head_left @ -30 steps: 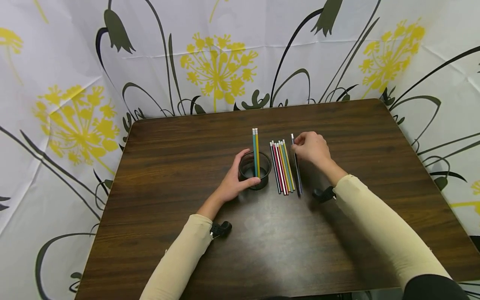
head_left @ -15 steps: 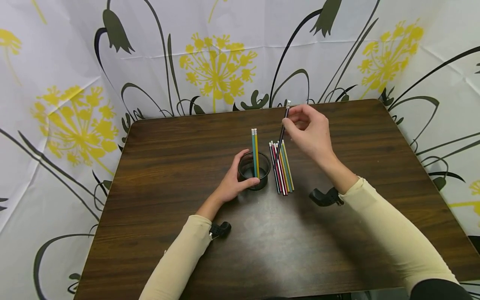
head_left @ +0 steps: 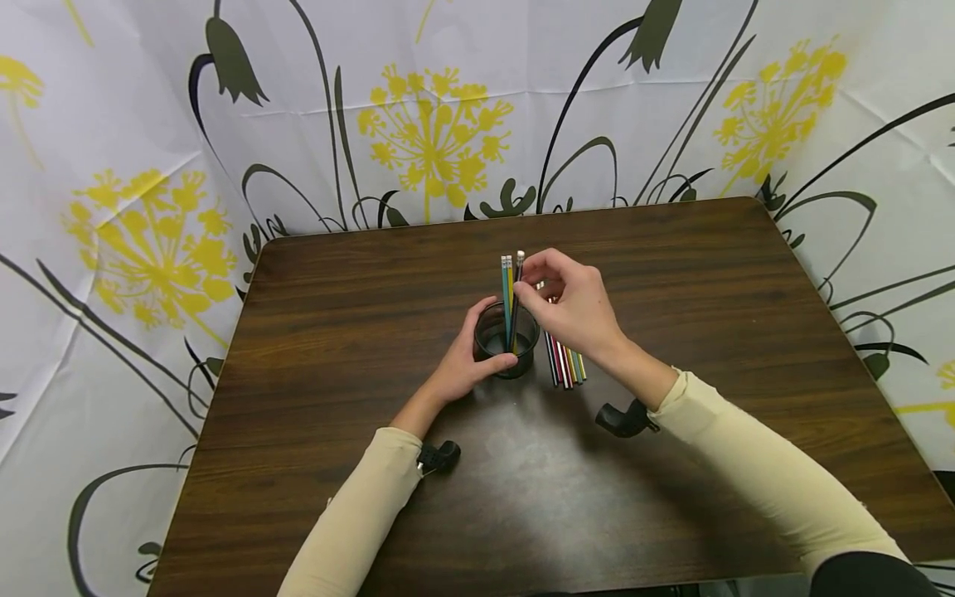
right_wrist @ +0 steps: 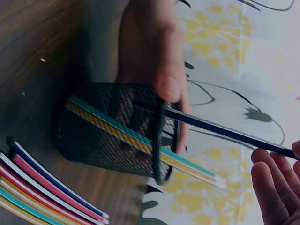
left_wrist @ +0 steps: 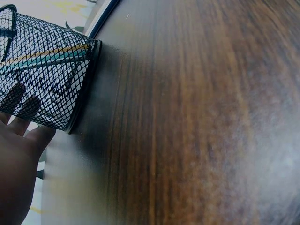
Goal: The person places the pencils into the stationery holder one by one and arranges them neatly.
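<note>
My left hand (head_left: 464, 358) grips a black mesh pencil cup (left_wrist: 47, 77) standing on the table, its thumb at the near rim and its fingers round the far side. Inside the cup lean a teal pencil (right_wrist: 192, 164) and a yellow pencil (right_wrist: 194, 175), erasers up. Above the rim, my right hand (head_left: 576, 305) pinches a dark pencil (right_wrist: 225, 131) near its eraser end. In the right wrist view, this pencil's lower end is inside the cup, tilted. Several loose pencils (head_left: 564, 365) in mixed colours lie right of the cup, partly hidden under my right hand.
The brown wood-grain table (head_left: 336, 332) carries everything. A white cloth (head_left: 298, 108) printed with yellow and grey flowers hangs behind its back edge. Each wrist bears a small black camera, such as the right wrist camera (head_left: 622, 419).
My right hand has lifted the dark pencil from beside the row, carried it left, and lowered its end into the cup. My left hand has stayed on the cup.
</note>
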{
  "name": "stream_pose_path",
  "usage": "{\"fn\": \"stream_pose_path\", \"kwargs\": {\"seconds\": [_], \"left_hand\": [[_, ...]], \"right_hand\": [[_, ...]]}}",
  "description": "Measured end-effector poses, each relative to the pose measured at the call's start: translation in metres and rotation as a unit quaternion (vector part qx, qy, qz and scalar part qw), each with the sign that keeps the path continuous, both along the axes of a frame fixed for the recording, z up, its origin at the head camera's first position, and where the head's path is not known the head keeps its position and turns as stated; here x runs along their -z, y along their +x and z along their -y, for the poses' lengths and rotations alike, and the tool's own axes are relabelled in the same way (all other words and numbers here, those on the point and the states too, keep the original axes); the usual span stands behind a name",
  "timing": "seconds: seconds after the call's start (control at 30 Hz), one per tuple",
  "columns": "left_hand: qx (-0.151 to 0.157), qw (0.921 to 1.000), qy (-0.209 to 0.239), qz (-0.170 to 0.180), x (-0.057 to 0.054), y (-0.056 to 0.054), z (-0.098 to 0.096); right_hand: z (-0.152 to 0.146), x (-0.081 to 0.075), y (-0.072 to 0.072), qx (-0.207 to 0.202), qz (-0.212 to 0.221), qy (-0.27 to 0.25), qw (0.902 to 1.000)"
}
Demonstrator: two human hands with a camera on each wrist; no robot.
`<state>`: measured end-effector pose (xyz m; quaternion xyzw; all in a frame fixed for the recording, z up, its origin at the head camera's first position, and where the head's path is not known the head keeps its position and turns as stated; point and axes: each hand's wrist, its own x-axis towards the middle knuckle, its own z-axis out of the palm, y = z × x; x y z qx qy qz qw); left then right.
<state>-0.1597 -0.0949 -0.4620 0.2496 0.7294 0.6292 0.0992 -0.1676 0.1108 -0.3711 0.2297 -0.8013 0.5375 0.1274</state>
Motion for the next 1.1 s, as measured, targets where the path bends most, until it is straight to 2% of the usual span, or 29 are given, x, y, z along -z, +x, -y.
{"fn": "stream_pose_path", "kwargs": {"seconds": [0.5,0.77,1.1], "left_hand": [[0.013,0.9997,0.01,0.018,0.001,0.0,0.001],[0.015,0.9998,0.011,0.006,0.001,0.0,0.001],[0.011,0.9996,0.008,0.025,0.003,0.0,0.001]], "right_hand": [[0.009,0.033,0.001,-0.011,0.026,0.054,0.9981],[0.012,0.039,0.0,-0.017,0.03,0.079,0.9963],[0.019,0.044,-0.008,0.019,0.024,0.096,0.9949]]}}
